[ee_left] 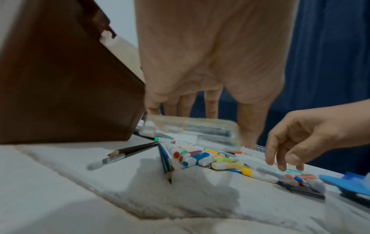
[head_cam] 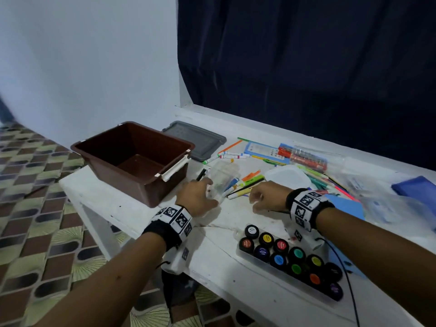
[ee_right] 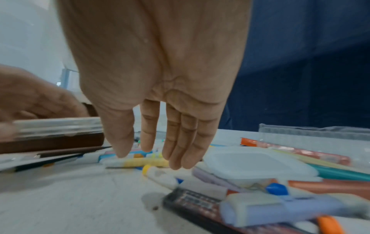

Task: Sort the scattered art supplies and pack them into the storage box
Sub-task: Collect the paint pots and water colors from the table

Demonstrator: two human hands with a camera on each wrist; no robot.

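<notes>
Beside the near right corner of the brown storage box (head_cam: 132, 159), which stands empty at the white table's (head_cam: 113, 199) left edge, the left hand (head_cam: 197, 197) grips a clear plastic case (ee_left: 192, 131), blurred by motion. Just right of it, above bare tabletop, the right hand (ee_right: 152, 98) hovers with relaxed fingers over the marker pile (ee_left: 202, 158), holding nothing. Farther supplies smear together; a paint-pot tray (head_cam: 292, 258) sits near the front edge.

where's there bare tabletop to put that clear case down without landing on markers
Bare table lies between the two hands, from the marker pile down to the paint pot tray. Another free strip runs in front of the brown box at the near left corner. Right of the pile it is crowded: white lid, pens, pouches.
</notes>
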